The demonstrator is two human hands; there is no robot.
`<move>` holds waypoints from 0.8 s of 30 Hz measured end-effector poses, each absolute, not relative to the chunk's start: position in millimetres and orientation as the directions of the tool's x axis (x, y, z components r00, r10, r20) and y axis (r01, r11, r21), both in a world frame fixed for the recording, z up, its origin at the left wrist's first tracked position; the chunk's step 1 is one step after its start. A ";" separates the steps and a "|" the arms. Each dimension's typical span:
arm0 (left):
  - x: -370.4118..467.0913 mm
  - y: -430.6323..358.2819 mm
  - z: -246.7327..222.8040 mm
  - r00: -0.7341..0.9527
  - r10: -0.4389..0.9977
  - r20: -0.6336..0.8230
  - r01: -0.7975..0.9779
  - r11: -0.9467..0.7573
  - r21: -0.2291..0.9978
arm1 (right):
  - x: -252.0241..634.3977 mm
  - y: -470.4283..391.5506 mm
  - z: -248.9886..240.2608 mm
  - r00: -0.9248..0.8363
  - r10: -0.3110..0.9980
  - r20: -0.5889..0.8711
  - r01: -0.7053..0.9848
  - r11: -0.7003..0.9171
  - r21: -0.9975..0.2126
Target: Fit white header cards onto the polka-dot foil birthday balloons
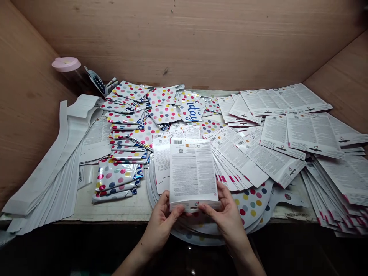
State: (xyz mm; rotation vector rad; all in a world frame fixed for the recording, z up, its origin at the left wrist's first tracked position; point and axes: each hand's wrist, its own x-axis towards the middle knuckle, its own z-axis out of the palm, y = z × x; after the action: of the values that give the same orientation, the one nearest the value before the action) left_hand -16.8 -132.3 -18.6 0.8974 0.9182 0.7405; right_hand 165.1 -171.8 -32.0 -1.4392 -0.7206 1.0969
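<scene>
A white printed card [193, 172], with a barcode at its top left, is held upright near the table's front edge. My left hand [166, 216] is closed on its lower left corner, thumb in front. On the lower right corner my right hand [222, 209] grips it the same way, fingers behind the card. Beneath the hands lie round polka-dot foil pieces [253, 203]. Directly behind the held card are more white cards [162, 163], and a fanned row of cards [232, 153] spreads to its right.
Folded polka-dot foil packets [116, 174] are stacked left of centre. Long white paper strips [48, 172] lie at the far left, near a pink-lidded cup [66, 64]. Piles of printed cards [314, 134] cover the right side. Wooden panels [184, 42] enclose the table.
</scene>
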 end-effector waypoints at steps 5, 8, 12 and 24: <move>5.8 -132.9 -21.4 0.274 0.878 -0.392 -0.104 0.432 0.896 | 146.8 -176.6 -18.9 0.301 0.908 -0.292 -0.318 -0.194 -0.928; 13.5 -127.8 -23.3 0.265 0.879 -0.396 -0.091 0.432 0.898 | 152.9 -175.5 -17.6 0.376 0.891 -0.256 -0.291 -0.148 -0.945; -5.7 -88.9 -22.6 0.208 0.948 -0.242 0.230 0.193 0.954 | 251.0 -167.2 -9.1 0.714 0.693 -0.100 -0.079 -0.062 -0.995; -26.8 -10.7 -25.9 -0.110 0.994 -0.004 0.895 0.101 0.434 | 512.4 -139.9 40.0 0.900 0.193 0.392 0.434 -0.300 -0.849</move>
State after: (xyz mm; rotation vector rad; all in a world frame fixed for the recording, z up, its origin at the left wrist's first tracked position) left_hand -26.8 -10.7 -25.9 1.8675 2.0882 0.4728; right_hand 512.4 -139.9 40.0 -1.8846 -0.4633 -0.2548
